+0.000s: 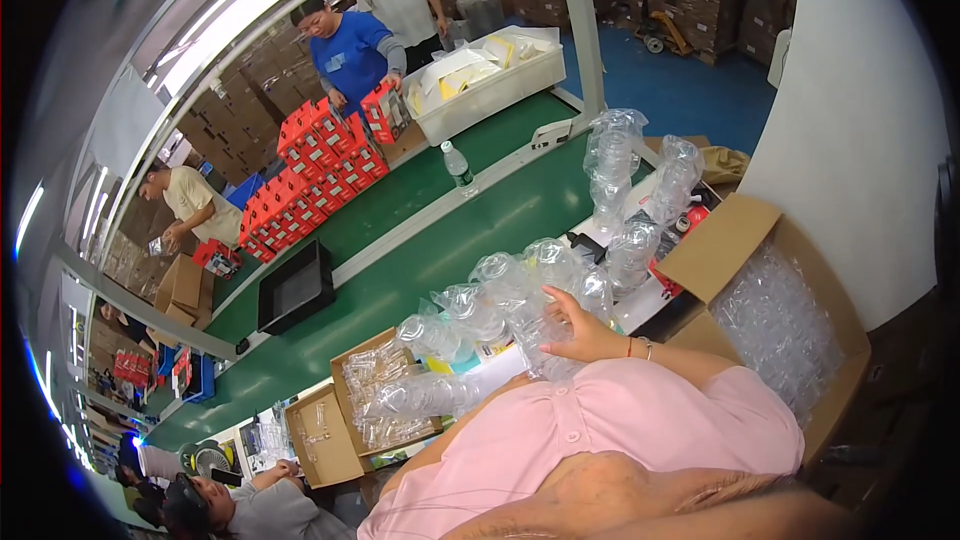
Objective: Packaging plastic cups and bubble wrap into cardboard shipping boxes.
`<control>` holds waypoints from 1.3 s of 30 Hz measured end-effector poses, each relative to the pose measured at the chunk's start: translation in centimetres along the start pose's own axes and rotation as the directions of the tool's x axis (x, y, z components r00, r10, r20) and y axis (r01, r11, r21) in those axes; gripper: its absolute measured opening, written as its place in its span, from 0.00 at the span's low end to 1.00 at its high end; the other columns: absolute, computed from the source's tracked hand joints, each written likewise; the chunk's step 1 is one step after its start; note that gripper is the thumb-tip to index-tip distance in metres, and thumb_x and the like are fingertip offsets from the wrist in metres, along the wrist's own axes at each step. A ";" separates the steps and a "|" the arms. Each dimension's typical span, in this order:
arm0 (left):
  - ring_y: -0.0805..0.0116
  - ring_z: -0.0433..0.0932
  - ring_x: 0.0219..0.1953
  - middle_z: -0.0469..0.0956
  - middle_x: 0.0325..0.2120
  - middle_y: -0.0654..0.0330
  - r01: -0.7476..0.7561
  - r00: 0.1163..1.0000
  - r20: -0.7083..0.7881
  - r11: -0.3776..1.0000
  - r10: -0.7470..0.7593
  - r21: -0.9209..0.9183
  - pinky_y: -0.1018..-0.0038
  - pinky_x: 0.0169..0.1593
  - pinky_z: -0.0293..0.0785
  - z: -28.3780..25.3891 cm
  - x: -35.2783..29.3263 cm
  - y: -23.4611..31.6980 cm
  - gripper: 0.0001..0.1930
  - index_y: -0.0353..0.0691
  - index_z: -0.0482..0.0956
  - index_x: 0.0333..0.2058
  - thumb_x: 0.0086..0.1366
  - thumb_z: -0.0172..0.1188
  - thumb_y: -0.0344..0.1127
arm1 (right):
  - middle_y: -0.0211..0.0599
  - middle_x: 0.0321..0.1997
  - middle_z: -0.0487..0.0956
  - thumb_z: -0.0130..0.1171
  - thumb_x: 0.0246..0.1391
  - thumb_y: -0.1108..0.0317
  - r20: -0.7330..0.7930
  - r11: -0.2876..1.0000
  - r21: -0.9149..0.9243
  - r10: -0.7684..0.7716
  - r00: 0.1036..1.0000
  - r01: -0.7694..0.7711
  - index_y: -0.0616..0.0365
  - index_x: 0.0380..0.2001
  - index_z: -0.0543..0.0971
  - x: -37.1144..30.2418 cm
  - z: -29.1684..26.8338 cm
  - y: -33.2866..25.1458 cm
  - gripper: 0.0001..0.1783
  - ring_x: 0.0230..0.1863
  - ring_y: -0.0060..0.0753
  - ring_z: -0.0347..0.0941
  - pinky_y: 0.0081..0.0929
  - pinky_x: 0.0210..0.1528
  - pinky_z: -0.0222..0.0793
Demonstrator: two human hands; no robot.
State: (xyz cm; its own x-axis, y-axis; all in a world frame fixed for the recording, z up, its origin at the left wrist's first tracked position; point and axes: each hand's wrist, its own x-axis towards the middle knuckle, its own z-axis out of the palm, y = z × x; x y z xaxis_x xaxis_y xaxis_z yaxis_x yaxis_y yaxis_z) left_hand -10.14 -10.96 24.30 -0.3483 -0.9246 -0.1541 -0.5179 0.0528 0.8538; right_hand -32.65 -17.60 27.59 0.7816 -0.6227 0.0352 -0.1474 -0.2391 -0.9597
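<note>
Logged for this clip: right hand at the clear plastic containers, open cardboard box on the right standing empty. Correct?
Not quite: the head view shows the open cardboard box on the right filled with clear plastic pieces. The right hand is at the clear plastic containers.

Pale pink top (640, 415), round matching buttons (573, 436) down front, fabric gathered beside them. Short pink sleeve (765, 410), right side. Right hand (588, 333) bare; thin red cord (629, 346) and silver-looking bracelet (649, 348) at wrist.
</note>
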 end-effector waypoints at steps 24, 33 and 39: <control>0.54 0.71 0.50 0.69 0.51 0.54 -0.152 0.929 -0.305 0.967 0.210 0.203 0.67 0.51 0.71 6.5 -0.5 0.4 0.23 0.48 0.71 0.53 0.58 0.57 0.26 | 0.49 0.46 0.69 0.70 0.40 0.58 -0.381 0.528 -0.816 -0.797 0.468 0.235 0.60 0.55 0.58 -0.3 -7.2 0.9 0.43 0.45 0.48 0.68 0.40 0.47 0.64; 0.52 0.66 0.55 0.66 0.53 0.50 -0.196 0.908 -0.314 0.944 0.276 0.265 0.66 0.55 0.66 6.1 2.4 1.1 0.26 0.40 0.67 0.56 0.57 0.57 0.26 | 0.48 0.55 0.65 0.68 0.41 0.56 -0.358 0.590 -0.804 -0.585 0.728 0.079 0.58 0.59 0.58 -1.2 -6.6 2.0 0.45 0.52 0.50 0.65 0.41 0.55 0.60; 0.51 0.66 0.55 0.59 0.57 0.48 -0.191 0.890 -0.340 0.926 0.304 0.326 0.67 0.52 0.69 5.9 3.8 0.9 0.31 0.39 0.61 0.59 0.55 0.58 0.26 | 0.53 0.65 0.54 0.63 0.48 0.53 -0.402 0.647 -0.762 -0.508 0.762 0.030 0.56 0.64 0.53 -2.9 -7.6 1.9 0.45 0.60 0.53 0.59 0.43 0.60 0.56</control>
State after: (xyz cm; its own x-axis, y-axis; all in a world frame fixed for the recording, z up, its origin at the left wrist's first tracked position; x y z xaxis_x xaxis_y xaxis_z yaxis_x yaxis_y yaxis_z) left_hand -16.55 -12.21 21.58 -0.2018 -0.9352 0.2911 -0.6677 0.3488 0.6576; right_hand -39.76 -21.91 27.81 0.4271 -0.6524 0.6261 -0.5337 -0.7408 -0.4080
